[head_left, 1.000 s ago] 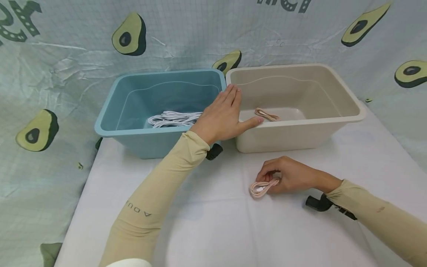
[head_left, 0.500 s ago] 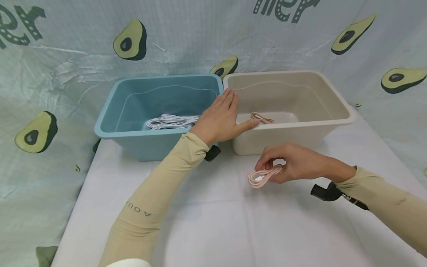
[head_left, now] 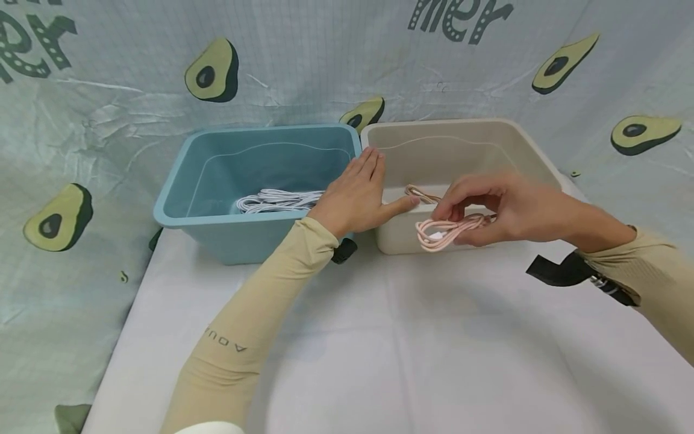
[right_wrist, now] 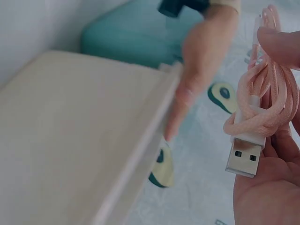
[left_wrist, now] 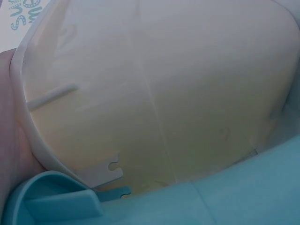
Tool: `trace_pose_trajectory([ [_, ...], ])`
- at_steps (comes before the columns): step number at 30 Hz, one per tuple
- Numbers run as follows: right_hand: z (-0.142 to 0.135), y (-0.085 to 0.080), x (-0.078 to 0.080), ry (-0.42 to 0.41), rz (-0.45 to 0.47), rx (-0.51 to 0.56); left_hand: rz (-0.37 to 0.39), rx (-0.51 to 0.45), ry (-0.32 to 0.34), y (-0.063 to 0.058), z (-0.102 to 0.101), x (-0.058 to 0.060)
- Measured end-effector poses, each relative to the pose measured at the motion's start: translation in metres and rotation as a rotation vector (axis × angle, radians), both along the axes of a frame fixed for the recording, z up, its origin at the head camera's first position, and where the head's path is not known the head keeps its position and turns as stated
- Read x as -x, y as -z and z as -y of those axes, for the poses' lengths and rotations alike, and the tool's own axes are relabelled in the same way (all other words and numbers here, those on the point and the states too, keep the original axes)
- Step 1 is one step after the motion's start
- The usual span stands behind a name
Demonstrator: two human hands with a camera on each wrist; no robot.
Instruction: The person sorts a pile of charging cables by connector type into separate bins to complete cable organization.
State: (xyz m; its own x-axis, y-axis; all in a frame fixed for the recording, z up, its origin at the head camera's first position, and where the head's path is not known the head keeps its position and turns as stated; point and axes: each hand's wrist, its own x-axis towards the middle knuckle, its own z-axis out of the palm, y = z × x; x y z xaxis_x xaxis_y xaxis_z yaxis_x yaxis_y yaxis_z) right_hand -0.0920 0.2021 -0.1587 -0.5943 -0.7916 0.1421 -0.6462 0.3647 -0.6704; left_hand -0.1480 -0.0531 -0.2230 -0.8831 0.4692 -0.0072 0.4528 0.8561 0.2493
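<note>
My right hand [head_left: 506,208] pinches a coiled pink USB cable [head_left: 447,232] in front of the beige bin [head_left: 396,232]. In the right wrist view the cable [right_wrist: 269,93] shows its white-housed metal USB plug [right_wrist: 243,157] hanging below the loops. My left hand [head_left: 355,193] lies with straight fingers over the meeting rims of the blue bin [head_left: 238,241] and the beige bin, its thumb on the beige front rim. Inside the beige bin rests another coiled cable [head_left: 420,194], tan-pink. White coiled cables [head_left: 276,200] lie in the blue bin.
Both bins stand side by side on a white-covered table [head_left: 347,361], against an avocado-print sheet [head_left: 293,66]. A black wrist camera mount [head_left: 564,271] juts out below the right wrist, and another [head_left: 344,250] sits under the left wrist.
My right hand has lifted the pink cable from low over the table up and forward to the beige bin's front wall. The left hand keeps its place on the rims. The head view has tilted slightly.
</note>
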Motion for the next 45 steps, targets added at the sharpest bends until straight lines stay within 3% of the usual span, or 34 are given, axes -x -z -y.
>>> trace_pose_trajectory([
  [8,0.000,-0.019,0.024,0.020,0.036,0.127,0.014,0.020,0.001,0.002,0.001,0.003],
  [18,0.004,-0.029,0.055,0.190,-0.020,0.061,0.023,0.031,-0.002,0.002,0.000,0.004],
  [26,0.006,-0.025,0.088,0.284,-0.036,0.061,0.029,0.031,-0.010,0.001,0.001,0.004],
  [35,0.005,-0.014,0.119,0.387,0.020,0.045,0.059,0.044,-0.007,0.001,0.001,0.005],
  [45,0.003,0.006,0.147,0.439,0.031,-0.005,0.064,0.044,-0.002,0.001,0.002,0.005],
])
